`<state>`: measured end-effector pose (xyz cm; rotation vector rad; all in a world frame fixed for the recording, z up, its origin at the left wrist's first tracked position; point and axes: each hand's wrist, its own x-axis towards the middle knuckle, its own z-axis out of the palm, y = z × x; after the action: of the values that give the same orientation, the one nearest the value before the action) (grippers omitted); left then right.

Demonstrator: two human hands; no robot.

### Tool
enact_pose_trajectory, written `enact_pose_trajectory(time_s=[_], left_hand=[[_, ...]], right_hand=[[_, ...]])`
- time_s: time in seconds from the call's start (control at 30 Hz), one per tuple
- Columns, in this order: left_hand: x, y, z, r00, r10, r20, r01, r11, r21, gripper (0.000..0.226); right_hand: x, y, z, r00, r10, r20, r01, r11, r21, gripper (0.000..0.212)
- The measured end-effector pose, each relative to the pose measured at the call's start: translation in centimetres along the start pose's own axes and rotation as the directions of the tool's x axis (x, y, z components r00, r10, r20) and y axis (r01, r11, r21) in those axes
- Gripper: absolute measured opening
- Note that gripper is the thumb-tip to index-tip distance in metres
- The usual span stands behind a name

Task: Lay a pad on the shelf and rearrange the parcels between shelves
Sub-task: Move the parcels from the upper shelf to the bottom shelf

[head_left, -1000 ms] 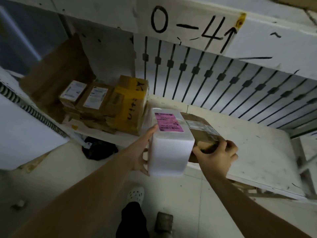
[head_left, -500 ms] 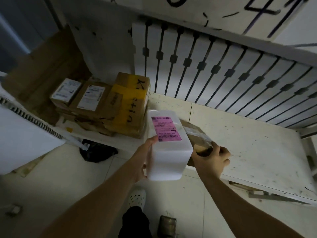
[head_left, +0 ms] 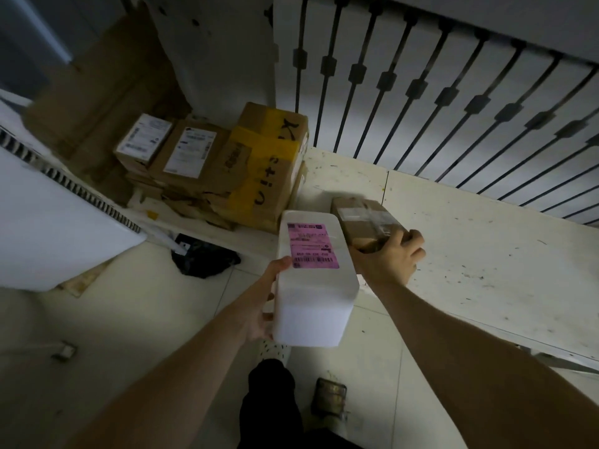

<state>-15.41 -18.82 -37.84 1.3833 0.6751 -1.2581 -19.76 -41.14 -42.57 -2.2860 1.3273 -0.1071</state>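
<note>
My left hand (head_left: 264, 296) grips the left side of a white foam box (head_left: 312, 303) with a pink label, held over the shelf's front edge. Just right of it, my right hand (head_left: 390, 259) is shut on the near end of a small brown taped parcel (head_left: 364, 220), low over the white shelf board (head_left: 479, 254). At the shelf's left end stands a group of cardboard parcels (head_left: 207, 163), the largest with yellow tape and black writing (head_left: 269, 170).
A white slatted panel (head_left: 437, 89) with black bars backs the shelf. A flattened cardboard sheet (head_left: 97, 79) leans at the far left. A white ribbed board (head_left: 55, 222) sits at left. A black bag (head_left: 204, 257) lies on the tiled floor below.
The view has tilted down and closer to the shelf. Both hands still hold their parcels; the brown parcel has moved slightly further onto the shelf board.
</note>
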Motion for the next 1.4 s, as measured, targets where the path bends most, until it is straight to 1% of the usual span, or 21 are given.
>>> enact_pose_trajectory(time_s=[0.13,0.27,0.33,0.4,0.43,0.47,0.5,0.53,0.57,0.6,0.67,0.73,0.8,0.87,0.93,1.03,1.13,1.2,1.27,1.33,1.4], left_hand=[[0.0,-0.8,-1.1,1.000,0.001,-0.016,-0.001,1.000,-0.008,0.064],[-0.2,-1.2,-1.7,0.999,-0.013,-0.043,0.012,1.000,-0.020,0.067],[-0.4,-1.5,-2.0,0.998,-0.022,-0.055,0.021,1.000,-0.019,0.064],[-0.9,-2.1,-2.3,0.997,-0.037,-0.062,0.036,0.999,-0.019,0.066],[-1.1,-2.4,-2.4,0.997,-0.040,-0.061,0.039,0.999,-0.019,0.067],[-1.4,-2.7,-2.3,0.997,-0.040,-0.059,0.039,0.999,-0.022,0.069],[-1.8,-3.1,-2.3,0.997,-0.039,-0.062,0.037,0.999,-0.029,0.072],[-2.3,-3.5,-2.1,0.997,-0.036,-0.064,0.034,0.999,-0.033,0.074],[-2.7,-3.8,-1.9,0.997,-0.033,-0.063,0.031,0.999,-0.032,0.074],[-3.2,-4.1,-1.7,0.998,-0.024,-0.057,0.023,0.999,-0.031,0.072],[-4.4,-4.6,-1.1,0.999,0.008,-0.034,-0.009,1.000,-0.025,0.069],[-5.2,-4.6,-0.5,0.998,0.055,-0.021,-0.055,0.998,-0.008,0.068],[-5.9,-4.0,0.5,0.993,0.115,-0.009,-0.115,0.993,0.020,0.055],[-6.1,-2.6,1.9,0.983,0.182,0.030,-0.183,0.982,0.040,0.039],[-5.6,-0.7,3.4,0.962,0.256,0.092,-0.265,0.960,0.096,0.037],[-4.0,2.1,5.6,0.925,0.343,0.163,-0.368,0.916,0.160,0.036],[-1.9,4.5,7.5,0.899,0.379,0.218,-0.407,0.908,0.098,0.030],[-0.6,5.4,8.5,0.883,0.411,0.227,-0.433,0.899,0.057,0.028],[1.2,6.3,9.1,0.865,0.456,0.210,-0.474,0.880,0.040,0.033],[3.3,6.9,9.5,0.850,0.492,0.190,-0.515,0.852,0.095,0.049],[4.8,7.1,9.4,0.837,0.520,0.169,-0.545,0.816,0.191,0.049]], right_hand=[[0.8,-0.5,1.0,0.990,0.030,0.141,-0.028,0.999,-0.019,0.103],[2.3,-0.5,1.2,0.923,0.022,0.384,-0.109,0.973,0.204,0.095],[2.3,-0.2,0.9,0.899,0.034,0.436,-0.139,0.968,0.211,0.077],[1.1,-0.2,0.0,0.894,-0.008,0.448,-0.080,0.981,0.177,0.056],[0.3,-0.4,-0.9,0.889,-0.046,0.457,-0.059,0.975,0.212,0.047],[-0.7,-0.4,-1.5,0.855,-0.046,0.516,-0.119,0.952,0.282,0.045],[-1.6,-0.4,-2.2,0.776,-0.017,0.631,-0.253,0.907,0.336,0.056],[-2.4,-0.2,-2.5,0.649,0.024,0.760,-0.395,0.865,0.310,0.077],[-3.1,0.0,-2.6,0.511,0.032,0.859,-0.459,0.855,0.242,0.097],[-3.7,0.2,-2.5,0.391,0.013,0.920,-0.470,0.862,0.188,0.107],[-4.7,0.9,-2.3,0.235,-0.069,0.970,-0.517,0.836,0.184,0.098],[-5.1,1.2,-2.5,0.181,-0.150,0.972,-0.575,0.786,0.229,0.079],[-4.8,1.4,-3.7,0.237,-0.208,0.949,-0.585,0.749,0.310,0.068],[-4.1,1.4,-5.4,0.336,-0.249,0.909,-0.565,0.719,0.405,0.061],[-2.8,1.1,-7.0,0.454,-0.282,0.845,-0.530,0.677,0.511,0.055],[-0.6,0.0,-9.0,0.652,-0.209,0.729,-0.441,0.678,0.589,0.053],[2.0,-0.8,-8.9,0.788,-0.106,0.606,-0.385,0.684,0.620,0.050],[3.3,-1.5,-8.5,0.838,-0.090,0.538,-0.352,0.665,0.659,0.059],[4.6,-1.9,-7.4,0.857,-0.093,0.507,-0.321,0.673,0.667,0.067],[5.2,-1.8,-6.2,0.854,-0.100,0.511,-0.319,0.675,0.665,0.047],[5.1,-1.3,-5.0,0.831,-0.094,0.548,-0.359,0.663,0.657,0.048]])
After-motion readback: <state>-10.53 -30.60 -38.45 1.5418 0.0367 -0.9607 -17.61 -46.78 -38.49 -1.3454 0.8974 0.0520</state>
